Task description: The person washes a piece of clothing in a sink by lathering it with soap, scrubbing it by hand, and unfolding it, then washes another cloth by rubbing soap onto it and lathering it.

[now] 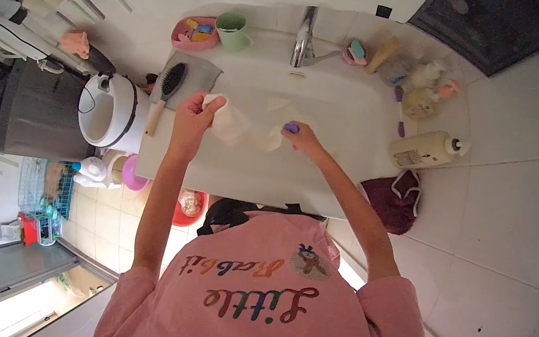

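Note:
Over the white sink, my left hand (201, 112) is closed on the edge of a thin white cloth (241, 127). The cloth hangs from it toward the right, pale against the basin, so its outline is hard to follow. My right hand (305, 140) is closed around a small blue-purple block (291, 127), at the cloth's right end. Whether these fingers also grip the cloth cannot be made out. Just left of my left hand, a hairbrush (172, 80) with dark bristles and a pale handle lies partly on a grey flat cloth (201, 73).
A chrome faucet (302, 40) rises at the sink's (347, 170) far side. Back left stand a pink dish (186, 30) and green mug (233, 34). At right are a pump bottle (424, 149) and dark red cloth (396, 206). A white bucket (105, 116) stands left.

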Demonstrator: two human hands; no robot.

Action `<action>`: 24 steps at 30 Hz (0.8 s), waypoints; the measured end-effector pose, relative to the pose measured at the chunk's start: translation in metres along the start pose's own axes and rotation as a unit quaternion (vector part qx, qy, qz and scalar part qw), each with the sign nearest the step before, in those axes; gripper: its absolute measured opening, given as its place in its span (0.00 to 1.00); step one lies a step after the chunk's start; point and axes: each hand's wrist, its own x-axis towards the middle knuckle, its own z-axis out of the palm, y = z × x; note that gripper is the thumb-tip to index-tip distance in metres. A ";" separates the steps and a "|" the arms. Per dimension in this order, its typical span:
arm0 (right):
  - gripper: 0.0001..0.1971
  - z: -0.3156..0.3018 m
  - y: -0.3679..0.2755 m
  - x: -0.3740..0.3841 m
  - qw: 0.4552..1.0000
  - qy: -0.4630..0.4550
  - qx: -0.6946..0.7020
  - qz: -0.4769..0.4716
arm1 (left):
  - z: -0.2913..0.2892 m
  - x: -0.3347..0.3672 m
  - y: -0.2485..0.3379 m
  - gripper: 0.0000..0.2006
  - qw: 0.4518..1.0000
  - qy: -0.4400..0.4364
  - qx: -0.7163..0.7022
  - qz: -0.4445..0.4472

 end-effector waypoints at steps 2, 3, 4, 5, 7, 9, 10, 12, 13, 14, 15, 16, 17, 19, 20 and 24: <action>0.10 0.011 0.019 0.013 1.000 -0.013 -0.002 0.009 | 0.007 -0.004 0.011 0.09 1.000 -0.014 -0.024 -0.004; 0.10 0.014 0.027 0.018 0.999 -0.027 -0.005 0.017 | 0.009 -0.005 0.013 0.10 0.998 -0.059 -0.024 0.005; 0.10 0.020 0.023 0.018 0.999 -0.032 -0.005 0.017 | 0.007 -0.007 0.014 0.11 0.995 -0.097 -0.024 0.013; 0.09 0.024 0.012 0.013 0.999 -0.029 -0.005 0.015 | 0.006 -0.009 0.014 0.11 0.995 -0.093 -0.025 0.013; 0.08 0.026 -0.008 0.006 1.000 -0.026 -0.005 0.013 | 0.006 -0.012 0.015 0.13 0.992 -0.114 -0.060 0.002; 0.09 0.026 -0.025 -0.001 0.996 0.031 -0.005 -0.082 | 0.011 -0.014 0.020 0.14 0.992 -0.110 -0.065 0.004; 0.09 0.025 -0.039 -0.007 0.996 0.031 -0.004 -0.082 | 0.013 -0.015 0.021 0.14 0.992 -0.109 -0.070 0.006; 0.12 0.025 -0.073 -0.025 0.969 0.091 0.186 -0.136 | 0.012 -0.014 0.015 0.14 0.986 -0.121 -0.117 0.002; 0.12 0.025 -0.092 -0.037 0.969 0.088 0.186 -0.136 | 0.011 -0.014 0.013 0.13 0.977 -0.135 -0.164 -0.001; 0.13 0.025 -0.111 -0.050 0.952 0.094 0.267 -0.112 | 0.014 -0.016 0.015 0.13 0.977 -0.133 -0.164 -0.001; 0.14 0.024 -0.119 -0.056 0.928 0.101 0.347 -0.088 | 0.020 -0.018 0.019 0.12 0.966 -0.117 -0.231 -0.013; 0.14 0.022 -0.118 -0.057 0.928 0.103 0.348 -0.088 | 0.025 -0.020 0.021 0.12 0.949 -0.102 -0.296 -0.025; 0.14 0.018 -0.115 -0.057 0.913 0.081 0.400 -0.013 | 0.028 -0.021 0.021 0.12 0.949 -0.104 -0.296 -0.026; 0.13 0.014 -0.104 -0.052 0.888 0.062 0.451 0.062 | 0.032 -0.022 0.020 0.09 0.916 -0.127 -0.378 -0.047; 0.13 0.015 -0.097 -0.047 0.837 -0.007 0.536 0.111 | 0.032 -0.021 0.017 0.09 0.916 -0.129 -0.377 -0.047; 0.13 0.023 -0.098 -0.058 0.843 -0.056 0.526 0.099 | 0.029 -0.015 -0.008 0.07 0.888 -0.076 -0.451 -0.050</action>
